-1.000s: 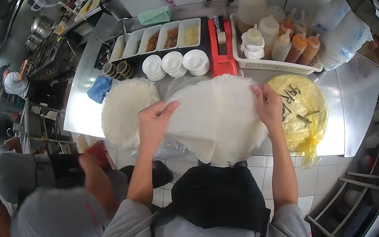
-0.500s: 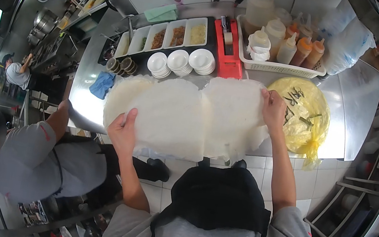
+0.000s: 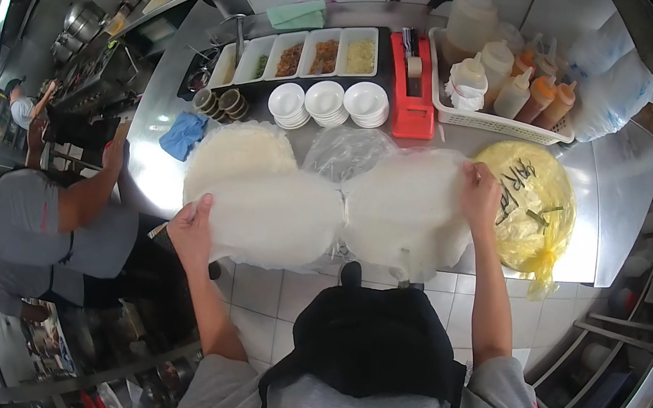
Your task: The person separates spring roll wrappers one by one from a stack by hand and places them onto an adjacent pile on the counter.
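My left hand (image 3: 191, 232) is closed in a pinch on the outer edge of a thin white dough sheet (image 3: 277, 218) near the counter's front edge. Another such sheet, the right dough sheet (image 3: 407, 208), has its upper right edge pinched in my right hand (image 3: 481, 199). The two sheets meet in the middle; I cannot tell whether they are joined. Behind the left one lies a round pale stack of sheets (image 3: 241, 148). Crumpled clear plastic (image 3: 343, 151) shows behind the meeting point. A yellow plastic bag (image 3: 539, 238) with dark writing lies beside my right hand.
Stacked white saucers (image 3: 326, 101), a red tape dispenser (image 3: 413, 115) and filling trays (image 3: 288, 57) line the back. Behind right stands a basket (image 3: 497, 123) of squeeze bottles. A blue cloth (image 3: 182, 136) lies at left. A co-worker (image 3: 42, 219) stands close on my left.
My left hand has moved left and slightly down, my right slightly right and down. The sheets have spread apart, uncovering the stack and clear plastic behind. The co-worker has shifted left.
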